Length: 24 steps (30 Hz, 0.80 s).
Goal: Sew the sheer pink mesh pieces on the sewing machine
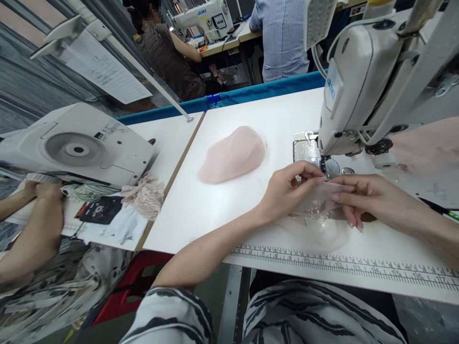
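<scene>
A piece of sheer pale pink fabric (pixel 315 200) lies in front of the needle of a white sewing machine (pixel 353 81). My left hand (pixel 292 186) pinches its edge close to the presser foot (pixel 323 164), fingers closed. On the other side, my right hand (pixel 366 198) has the fabric between thumb and forefinger, the other fingers curled below. The fabric's lower part spreads thinly over the white table toward the printed ruler (pixel 340 263). Its exact edge under my fingertips is too small to make out.
A folded pink fabric piece (pixel 234 155) rests left of the machine, and more pink fabric (pixel 430 148) lies at the right. At the left stand another sewing machine (pixel 79 143) and a bundle of pale strips (pixel 145 196), beside a co-worker's arms (pixel 39 224). Other people sit beyond the blue cloth edge (pixel 265 91).
</scene>
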Motion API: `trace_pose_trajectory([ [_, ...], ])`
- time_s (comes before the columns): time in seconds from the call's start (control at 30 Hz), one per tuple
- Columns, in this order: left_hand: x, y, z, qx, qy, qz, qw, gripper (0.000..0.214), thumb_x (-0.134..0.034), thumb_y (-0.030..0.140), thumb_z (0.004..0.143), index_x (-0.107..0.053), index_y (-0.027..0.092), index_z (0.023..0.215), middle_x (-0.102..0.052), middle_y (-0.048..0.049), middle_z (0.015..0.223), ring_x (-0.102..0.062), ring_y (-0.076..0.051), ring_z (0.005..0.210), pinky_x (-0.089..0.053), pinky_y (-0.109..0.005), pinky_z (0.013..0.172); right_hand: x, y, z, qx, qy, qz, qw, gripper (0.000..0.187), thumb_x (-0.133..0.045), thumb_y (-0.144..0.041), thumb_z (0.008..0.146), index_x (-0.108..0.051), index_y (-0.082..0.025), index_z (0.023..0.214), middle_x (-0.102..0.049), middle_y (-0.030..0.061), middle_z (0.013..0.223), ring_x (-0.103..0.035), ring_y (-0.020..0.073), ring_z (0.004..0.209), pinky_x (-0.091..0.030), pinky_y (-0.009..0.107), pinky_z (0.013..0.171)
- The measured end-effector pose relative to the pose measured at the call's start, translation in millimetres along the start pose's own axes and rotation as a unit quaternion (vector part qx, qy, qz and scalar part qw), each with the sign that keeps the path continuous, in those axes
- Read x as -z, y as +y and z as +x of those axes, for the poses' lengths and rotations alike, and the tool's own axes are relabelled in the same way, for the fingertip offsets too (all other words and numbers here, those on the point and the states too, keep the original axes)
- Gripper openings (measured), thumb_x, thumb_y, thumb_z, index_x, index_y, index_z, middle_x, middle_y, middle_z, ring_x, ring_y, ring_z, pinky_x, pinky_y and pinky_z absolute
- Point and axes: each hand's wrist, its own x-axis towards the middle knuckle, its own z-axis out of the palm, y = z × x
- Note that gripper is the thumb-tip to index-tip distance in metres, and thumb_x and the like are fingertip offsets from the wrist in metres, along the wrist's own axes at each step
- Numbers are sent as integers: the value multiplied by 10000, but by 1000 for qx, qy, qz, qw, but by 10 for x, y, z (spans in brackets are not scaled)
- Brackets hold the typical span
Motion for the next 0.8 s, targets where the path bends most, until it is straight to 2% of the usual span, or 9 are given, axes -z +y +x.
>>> trace_pose_trajectory([
  [0.1, 0, 8, 6, 37, 3, -50, 998, 89, -652, 244, 907, -642, 169, 860, -659, 2, 799, -546, -79, 658, -397, -195, 519, 6, -16, -3, -20, 44, 16, 999, 400, -712, -591, 774, -658, -196, 734, -598, 18, 485, -518, 122, 400, -363, 224, 385],
  [0.2, -4, 9, -8, 83, -13, -64, 994, 108, -618, 275, 931, -611, 171, 903, -599, 23, 727, -524, -73, 600, -409, -197, 530, -26, -30, -13, -3, 116, 1, 993, 430, -734, -627, 734, -676, -201, 761, -540, -10, 427, -466, 119, 351, -350, 233, 375],
  [0.27, -11, 23, -30, 89, -24, -15, 996, 139, -579, 319, 958, -589, 181, 942, -586, 34, 709, -513, -71, 572, -406, -204, 534, -71, -46, -23, 29, 152, -18, 988, 426, -736, -614, 738, -703, -200, 831, -501, -34, 393, -441, 121, 332, -370, 249, 386],
  [0.33, -29, 54, -59, 41, -23, 87, 995, 243, -599, 428, 941, -572, 187, 952, -597, 28, 734, -522, -85, 598, -403, -221, 554, -117, -57, -26, 65, 167, -47, 983, 390, -700, -585, 782, -706, -197, 813, -470, -48, 376, -413, 113, 327, -368, 254, 396],
  [0.4, -59, 99, -93, -29, -26, 187, 982, 397, -666, 551, 860, -548, 184, 952, -602, 14, 778, -528, -104, 636, -390, -235, 556, -150, -54, -18, 102, 172, -87, 976, 359, -648, -549, 834, -699, -201, 761, -470, -50, 395, -400, 101, 348, -352, 252, 407],
  [0.47, -93, 148, -127, -60, -49, 237, 968, 464, -731, 554, 796, -519, 175, 958, -598, 4, 825, -517, -107, 635, -358, -232, 521, -164, -32, -2, 133, 182, -129, 966, 336, -628, -512, 861, -692, -211, 726, -526, -36, 464, -438, 100, 401, -355, 250, 430],
  [0.53, -111, 190, -149, -33, -76, 239, 967, 348, -735, 377, 822, -500, 171, 973, -590, 10, 838, -499, -94, 609, -327, -217, 488, -165, 0, 14, 160, 192, -164, 954, 301, -634, -478, 872, -697, -222, 726, -568, -28, 519, -482, 107, 453, -379, 249, 455],
  [0.63, -70, 222, -136, 46, -98, 180, 978, 143, -618, 117, 849, -518, 176, 933, -568, 48, 747, -484, -72, 562, -345, -198, 492, -155, 37, 24, 191, 200, -201, 940, 247, -648, -438, 879, -717, -229, 768, -584, -30, 535, -483, 104, 450, -393, 250, 449],
  [0.8, 104, 181, -32, 160, -131, 8, 978, 52, -652, 159, 877, -601, 170, 875, -600, 49, 669, -518, -57, 518, -422, -188, 503, -126, 22, -1, 221, 200, -215, 930, 175, -676, -394, 871, -750, -236, 858, -708, 4, 708, -555, 109, 490, -426, 248, 438],
])
